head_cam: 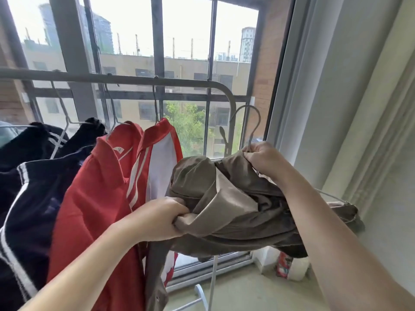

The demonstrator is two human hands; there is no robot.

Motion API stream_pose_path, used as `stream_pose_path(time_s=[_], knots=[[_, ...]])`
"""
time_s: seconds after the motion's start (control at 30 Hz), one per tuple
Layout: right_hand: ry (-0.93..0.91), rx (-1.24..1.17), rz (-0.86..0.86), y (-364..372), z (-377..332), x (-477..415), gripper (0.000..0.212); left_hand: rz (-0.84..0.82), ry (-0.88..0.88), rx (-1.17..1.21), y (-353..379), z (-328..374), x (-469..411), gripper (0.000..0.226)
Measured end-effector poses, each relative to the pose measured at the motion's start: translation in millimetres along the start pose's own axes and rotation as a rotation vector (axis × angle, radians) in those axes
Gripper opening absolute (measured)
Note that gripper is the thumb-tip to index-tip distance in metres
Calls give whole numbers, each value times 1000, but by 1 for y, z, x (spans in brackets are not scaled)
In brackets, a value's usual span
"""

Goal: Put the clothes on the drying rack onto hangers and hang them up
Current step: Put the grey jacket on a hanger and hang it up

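Brown garment [235, 198] hangs bunched just below the rack rail's [112, 78] right end, beside a red shirt [96, 198]. I have my left hand [157, 218] gripping a fold, my right hand [262, 160] clutching its top at the wire hanger's [259, 120] neck.

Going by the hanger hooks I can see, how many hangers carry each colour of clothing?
Dark striped garment: 1 hanger
Red shirt and red-and-white jacket: 2 hangers
Brown garment, gripped by left hand and right hand: 1 hanger
Total: 4 hangers
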State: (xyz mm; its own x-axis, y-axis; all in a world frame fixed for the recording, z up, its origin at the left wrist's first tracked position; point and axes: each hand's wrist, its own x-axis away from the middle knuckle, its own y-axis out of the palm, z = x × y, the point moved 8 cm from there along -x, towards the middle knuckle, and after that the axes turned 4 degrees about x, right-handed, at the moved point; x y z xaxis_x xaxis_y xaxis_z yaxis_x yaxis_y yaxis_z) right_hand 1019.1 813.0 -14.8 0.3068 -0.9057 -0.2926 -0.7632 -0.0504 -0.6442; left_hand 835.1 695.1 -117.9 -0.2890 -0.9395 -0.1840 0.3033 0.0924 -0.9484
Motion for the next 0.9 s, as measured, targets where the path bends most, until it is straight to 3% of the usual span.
stream_pose_path(time_s=[0.1,0.17,0.23,0.3,0.4,0.43,0.53,0.67,0.77,0.83,0.9], knots=[[18,-17,10,1,0,0,23,230,36,1,-19,-2,0,24],[34,-68,14,1,1,2,23,385,-2,-99,-35,-5,-1,62],[44,-124,-4,3,1,4,22,380,-43,-177,-40,-7,-11,88],[49,-150,-15,3,0,5,25,385,-47,-213,-41,-6,-20,76],[42,-146,5,-1,0,6,33,589,28,-164,-53,-3,-17,18],[41,-145,8,-3,0,6,34,603,63,-158,-52,-2,-16,10],[29,-135,5,-5,-1,6,34,408,70,-141,-32,-6,-17,13],[29,-85,-12,-9,2,5,31,13,-112,-281,1,-27,-15,7],[52,-119,11,-17,5,3,29,-216,-218,-329,18,-35,-11,16],[57,-177,36,-24,4,1,29,-198,-237,-296,16,-36,-12,21],[47,-251,35,-27,1,1,28,-63,-252,-201,2,-35,-17,17]])
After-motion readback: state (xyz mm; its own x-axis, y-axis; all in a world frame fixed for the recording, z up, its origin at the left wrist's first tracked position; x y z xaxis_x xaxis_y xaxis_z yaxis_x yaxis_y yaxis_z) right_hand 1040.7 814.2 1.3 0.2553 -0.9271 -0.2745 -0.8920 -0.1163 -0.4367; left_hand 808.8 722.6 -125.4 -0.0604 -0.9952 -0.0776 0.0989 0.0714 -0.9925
